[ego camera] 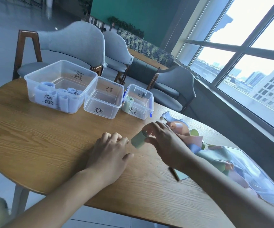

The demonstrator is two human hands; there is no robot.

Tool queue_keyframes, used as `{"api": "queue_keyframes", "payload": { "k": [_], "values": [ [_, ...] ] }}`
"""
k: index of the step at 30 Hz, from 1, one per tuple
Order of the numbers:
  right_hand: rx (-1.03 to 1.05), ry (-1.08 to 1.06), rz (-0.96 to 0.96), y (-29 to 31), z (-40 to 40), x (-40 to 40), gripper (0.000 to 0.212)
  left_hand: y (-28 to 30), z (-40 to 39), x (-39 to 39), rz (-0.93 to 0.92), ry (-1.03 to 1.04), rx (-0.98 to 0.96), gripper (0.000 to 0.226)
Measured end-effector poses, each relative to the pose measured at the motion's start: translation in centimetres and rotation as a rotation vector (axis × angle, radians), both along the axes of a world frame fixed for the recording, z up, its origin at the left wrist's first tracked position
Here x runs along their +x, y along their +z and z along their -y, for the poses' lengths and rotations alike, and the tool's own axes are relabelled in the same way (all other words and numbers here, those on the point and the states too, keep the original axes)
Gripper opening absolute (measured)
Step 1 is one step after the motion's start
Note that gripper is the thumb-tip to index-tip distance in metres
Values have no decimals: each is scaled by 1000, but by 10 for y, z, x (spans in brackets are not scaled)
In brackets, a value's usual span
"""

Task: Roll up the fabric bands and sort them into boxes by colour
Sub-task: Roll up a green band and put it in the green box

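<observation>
My right hand (164,142) pinches a rolled green band (137,140) just above the round wooden table (34,137). Beside it, my left hand (111,153) rests on the table with fingers loosely curled, holding nothing. Three clear boxes stand in a row at the back: a large box (39,74) with several blue rolls (63,96), a middle box (106,99) with nothing visible in it, and a small box (147,104) holding a green roll (129,100). Loose pink, green and blue bands (193,139) lie heaped to the right.
A clear plastic bag (254,175) with more bands lies at the table's right edge. A flat green strip (180,176) lies under my right forearm. Grey chairs (77,45) stand behind the table, and a window fills the right side.
</observation>
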State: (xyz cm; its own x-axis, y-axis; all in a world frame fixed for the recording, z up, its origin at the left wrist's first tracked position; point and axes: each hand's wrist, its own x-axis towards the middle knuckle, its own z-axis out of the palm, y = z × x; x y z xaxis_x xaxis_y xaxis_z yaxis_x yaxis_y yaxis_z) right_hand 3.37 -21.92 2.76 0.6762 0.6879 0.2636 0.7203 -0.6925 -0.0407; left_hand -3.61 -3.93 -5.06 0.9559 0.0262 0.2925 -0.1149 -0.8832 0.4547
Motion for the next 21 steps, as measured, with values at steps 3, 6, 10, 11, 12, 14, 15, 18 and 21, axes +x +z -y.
{"api": "queue_keyframes", "payload": {
  "k": [3,6,10,11,12,14,15,18,21],
  "values": [
    [-19,-71,-2,14,-3,20,20,-2,-2,-1,3,5,49,46],
    [-16,-137,0,28,-8,45,20,-7,-4,-2,-8,-4,92,51],
    [53,-169,13,44,-17,77,16,-14,-2,-2,14,8,118,46],
    [67,-185,12,48,-20,85,17,-16,-2,-1,22,10,124,44],
    [68,-201,22,51,-22,92,17,-17,-2,-1,32,14,131,42],
    [60,-224,51,56,-26,106,20,-18,-2,0,50,30,141,38],
    [61,-236,58,58,-28,113,22,-19,-2,0,59,37,148,37],
    [31,-241,93,60,-36,131,24,-19,0,1,84,53,167,36],
    [10,-256,129,60,-43,144,27,-20,1,1,100,54,171,36]
  ]
}}
